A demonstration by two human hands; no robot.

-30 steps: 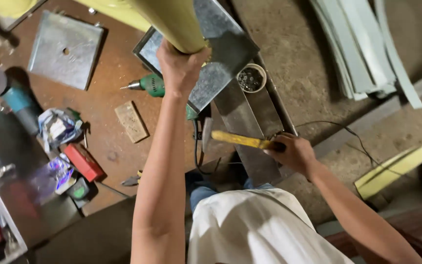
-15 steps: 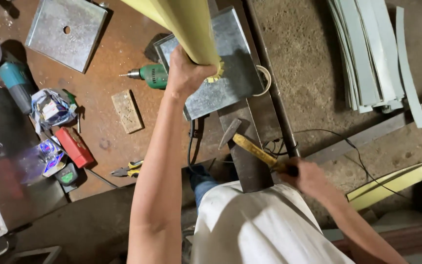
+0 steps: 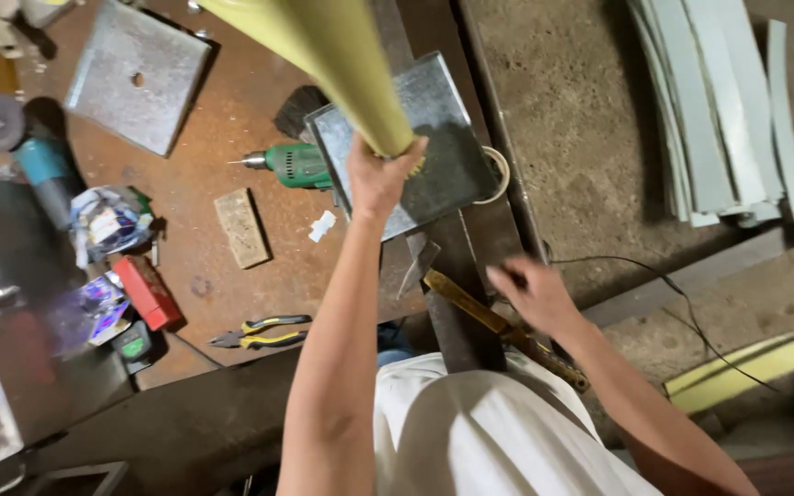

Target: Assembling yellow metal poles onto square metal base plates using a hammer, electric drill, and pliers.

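The left hand point(image 3: 377, 179) has its fingers point(image 3: 408, 156) clenched around the lower end of a long yellow-green pole point(image 3: 323, 55), which slants up and away past the top edge. Just under those fingers lies a grey metal plate point(image 3: 434, 161) on the rusty worktop point(image 3: 213, 276), with a green drill point(image 3: 294, 167) beside them to the left. The right hand point(image 3: 530, 294) is blurred, its fingers point(image 3: 505, 278) loosely spread and released, hovering above a yellow-handled tool point(image 3: 480, 312) that lies on a dark steel bar point(image 3: 457, 340); whether they touch it I cannot tell
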